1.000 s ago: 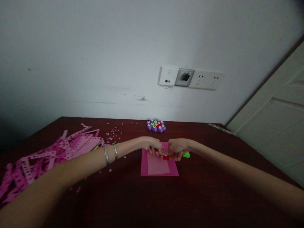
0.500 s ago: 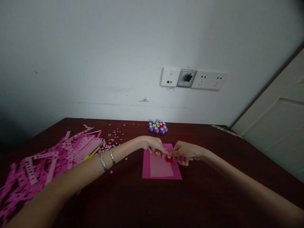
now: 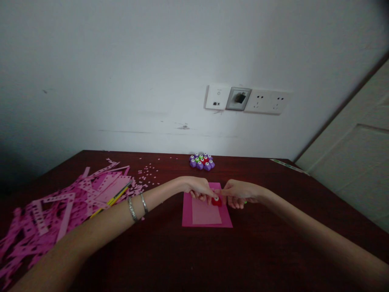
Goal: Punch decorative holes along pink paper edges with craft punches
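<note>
A small red craft punch [image 3: 216, 201] with a white button sits at the right side of a light pink sheet [image 3: 206, 215], which lies on a larger deep pink sheet [image 3: 187, 215]. My left hand [image 3: 199, 188] reaches in from the left, fingers curled, its fingertips at the punch and the light sheet. From the right, my right hand [image 3: 238, 192] meets it, index finger stretched over the punch and the other fingers curled. The two index fingertips nearly touch above the button. Thumb contact is partly hidden. A bit of green shows by the right hand's fingers.
Several purple, green and red punches [image 3: 202, 162] stand grouped near the wall. Punched pink paper strips [image 3: 39, 223] heap on the left, with yellow pencil-like sticks [image 3: 115, 196] on them. Tiny cutouts [image 3: 147, 174] are scattered nearby. A patterned strip [image 3: 288, 166] lies back right.
My right index finger has straightened across the top of the red punch, where the hand was pinched at its side before. The left hand and the sheets have hardly moved.
</note>
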Motion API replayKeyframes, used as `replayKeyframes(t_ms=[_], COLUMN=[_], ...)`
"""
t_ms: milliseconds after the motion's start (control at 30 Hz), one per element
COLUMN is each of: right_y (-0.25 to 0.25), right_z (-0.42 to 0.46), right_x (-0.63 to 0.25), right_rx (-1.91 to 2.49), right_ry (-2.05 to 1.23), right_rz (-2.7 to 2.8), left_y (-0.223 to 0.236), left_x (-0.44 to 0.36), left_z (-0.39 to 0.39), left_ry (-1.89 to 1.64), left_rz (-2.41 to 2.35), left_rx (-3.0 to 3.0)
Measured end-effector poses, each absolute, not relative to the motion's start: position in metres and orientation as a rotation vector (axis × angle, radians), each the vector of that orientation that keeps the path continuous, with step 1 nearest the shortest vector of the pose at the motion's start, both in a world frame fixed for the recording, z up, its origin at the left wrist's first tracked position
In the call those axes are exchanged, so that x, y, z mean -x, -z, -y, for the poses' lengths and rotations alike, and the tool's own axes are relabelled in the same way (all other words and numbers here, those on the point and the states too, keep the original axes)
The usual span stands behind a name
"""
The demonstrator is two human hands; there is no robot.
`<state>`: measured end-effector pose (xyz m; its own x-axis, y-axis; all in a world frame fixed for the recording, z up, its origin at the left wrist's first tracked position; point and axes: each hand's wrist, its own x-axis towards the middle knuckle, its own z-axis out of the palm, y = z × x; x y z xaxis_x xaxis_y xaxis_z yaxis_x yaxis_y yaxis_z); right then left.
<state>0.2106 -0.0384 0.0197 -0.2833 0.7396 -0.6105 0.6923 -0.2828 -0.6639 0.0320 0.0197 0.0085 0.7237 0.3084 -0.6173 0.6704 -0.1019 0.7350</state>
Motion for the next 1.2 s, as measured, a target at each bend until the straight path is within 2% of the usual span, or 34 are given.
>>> replayKeyframes(t_ms=[233,767,1200], right_y=[-0.015,-0.004,0.011], right_z=[0.04,0.039,0.044], right_x=[-0.212,-0.206,-0.206], right_rx=[1.788,1.885,1.91], right_ry=[-1.777,-1.731,-1.509], right_rz=[1.795,1.743,1.799], left_y=[-0.006,-0.01,-0.003], left_x=[-0.043,-0.062,-0.055], left_z=[-0.019,-0.021,-0.016], left_ry=[0.421,0.657,0.475], left_rz=[-0.824,-0.97,-0.958], left_rx=[-1.682,-1.666,-1.769])
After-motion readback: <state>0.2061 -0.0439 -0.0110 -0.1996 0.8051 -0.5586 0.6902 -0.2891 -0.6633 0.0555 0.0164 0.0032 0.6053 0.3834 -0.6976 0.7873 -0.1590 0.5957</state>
